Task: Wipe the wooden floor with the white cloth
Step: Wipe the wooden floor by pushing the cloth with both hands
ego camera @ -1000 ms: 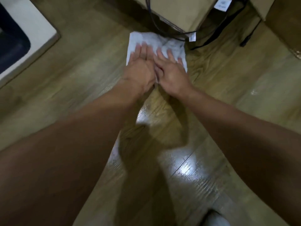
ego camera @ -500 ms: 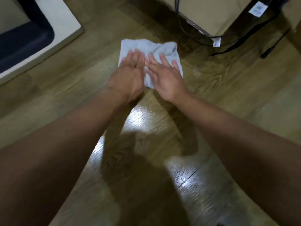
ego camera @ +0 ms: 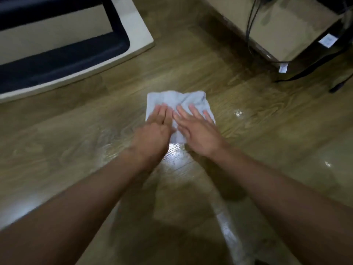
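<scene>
The white cloth [ego camera: 172,100] lies crumpled flat on the wooden floor [ego camera: 271,134] in the middle of the view. My left hand [ego camera: 154,132] presses palm-down on its left half with the fingers straight and together. My right hand [ego camera: 198,133] presses palm-down on its right half, fingers slightly spread. Both hands hide the near part of the cloth. A wet, shiny patch [ego camera: 176,155] shows on the boards just below my wrists.
A white-framed object with dark padding [ego camera: 133,33] rests on the floor at the upper left. A tan cardboard box [ego camera: 286,29] stands at the upper right, with black cables [ego camera: 249,27] and white tags hanging by it.
Both hands have slid the cloth back from the foot of the box, leaving a stretch of bare floor between cloth and box. The hands stay side by side on it.
</scene>
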Demonstrator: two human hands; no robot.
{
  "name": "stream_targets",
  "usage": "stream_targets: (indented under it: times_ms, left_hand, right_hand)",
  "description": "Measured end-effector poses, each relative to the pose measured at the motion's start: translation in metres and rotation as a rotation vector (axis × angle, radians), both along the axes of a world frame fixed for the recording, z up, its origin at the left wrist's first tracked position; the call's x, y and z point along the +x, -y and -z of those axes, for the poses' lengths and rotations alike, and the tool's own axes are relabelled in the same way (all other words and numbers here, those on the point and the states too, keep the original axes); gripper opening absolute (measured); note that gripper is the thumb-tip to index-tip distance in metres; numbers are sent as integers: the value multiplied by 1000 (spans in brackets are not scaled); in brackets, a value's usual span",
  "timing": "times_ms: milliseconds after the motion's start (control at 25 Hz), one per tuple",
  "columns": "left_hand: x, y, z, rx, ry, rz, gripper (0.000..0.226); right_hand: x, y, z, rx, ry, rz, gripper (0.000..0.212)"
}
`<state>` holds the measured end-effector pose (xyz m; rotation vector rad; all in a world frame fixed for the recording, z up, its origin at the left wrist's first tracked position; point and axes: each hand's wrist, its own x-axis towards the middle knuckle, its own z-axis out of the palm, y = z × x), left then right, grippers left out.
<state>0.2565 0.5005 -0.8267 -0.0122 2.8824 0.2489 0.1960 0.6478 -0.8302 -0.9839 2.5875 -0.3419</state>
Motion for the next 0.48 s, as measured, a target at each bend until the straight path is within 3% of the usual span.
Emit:
stream_targets:
  times_ms: [160, 240, 360, 480]
  left_hand:
    - [-64, 28, -2, 4, 86, -91, 60]
    - [-43, 23, 0, 61, 71, -93, 60]
    - [29, -1, 6, 160, -96, -77, 58]
    - [65, -7, 9, 183, -102, -83, 61]
  right_hand:
    - [-81, 48, -19, 133, 139, -52, 43]
    - [-48, 32, -15, 72, 103, -27, 44]
    - [41, -8, 0, -107, 12, 79, 44]
    - [59, -11, 4, -104, 0, 58, 44]
